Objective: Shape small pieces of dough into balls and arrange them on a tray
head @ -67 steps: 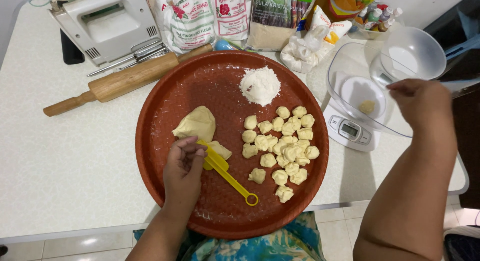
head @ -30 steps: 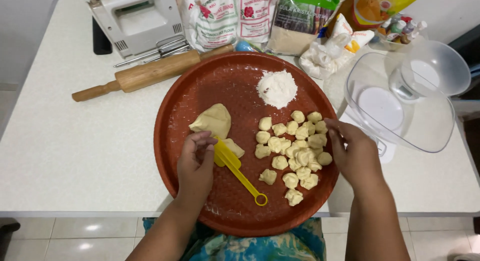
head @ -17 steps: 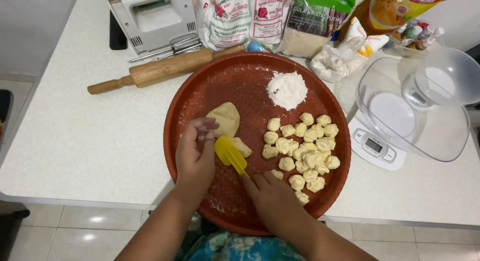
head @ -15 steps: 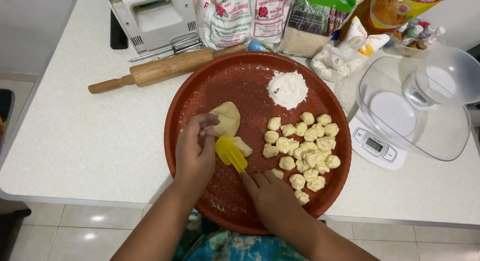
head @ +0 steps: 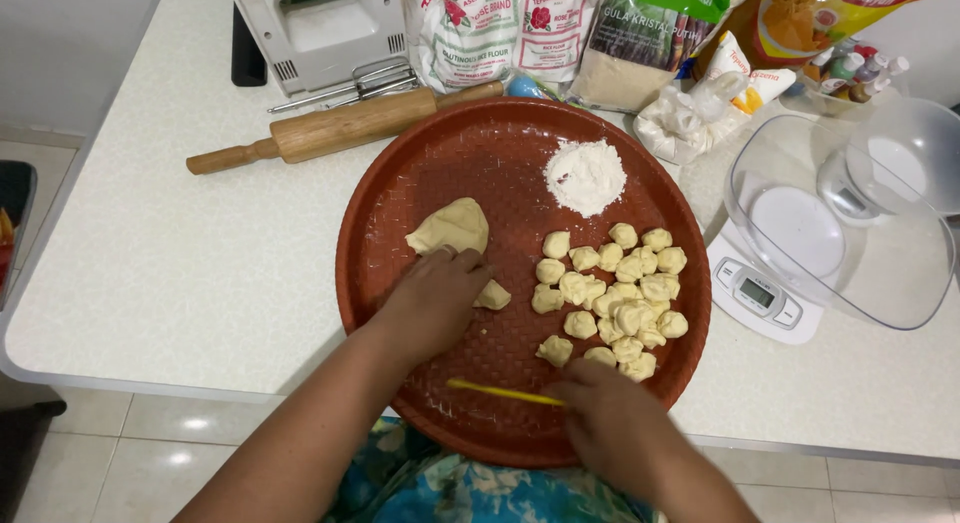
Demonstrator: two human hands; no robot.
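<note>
while the left hand (head: 432, 298) presses down on the red round tray (head: 400, 193), its fingers are curled together over a small dough piece (head: 493, 297) that peeks out at the fingertips, and i cannot tell whether it is pinched or just pressed. just beyond those knuckles lies the big dough lump (head: 452, 227), touching the hand's far edge. toward the person from that grip, the right hand (head: 607, 420) is closed on a thin yellow cutter (head: 503, 392), pinching one end while the rest lies flat on the tray, pointing out toward the left forearm. right above the right hand sits the cluster of cut dough balls (head: 612, 294), the nearest ones almost at its fingertips. further out from both hands, a mound of white flour (head: 585, 176) rests near the tray's far rim. off the tray, a wooden rolling pin (head: 335, 129) lies beyond the left hand, and a kitchen scale (head: 757, 296) with a clear bowl (head: 850, 223) sits out past the right.
</note>
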